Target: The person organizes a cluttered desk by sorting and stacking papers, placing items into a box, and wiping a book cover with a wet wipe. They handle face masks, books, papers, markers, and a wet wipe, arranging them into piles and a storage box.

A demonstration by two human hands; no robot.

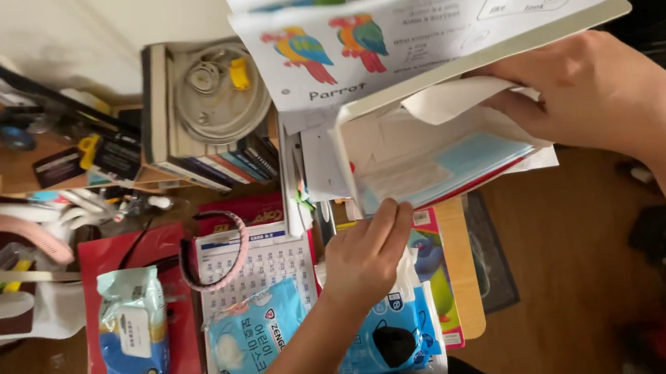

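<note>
It looked like a home study corner: a cluttered wooden tabletop (465, 280) carried children's worksheets (415, 27), a row of books (221, 162), packaged face masks (246, 343) and a wipes pack (133, 327) above wood flooring (576, 268).

The left hand (366, 258) reaches up from the bottom edge of the view, forearm rising on a slant, back of the hand toward the camera, fingers curled and pinched together at the tips. The right hand (598, 94) comes in from the right edge, forearm bent downward, wrist flexed, fingers extended leftward and closed in a grip, thumb hidden.
</note>
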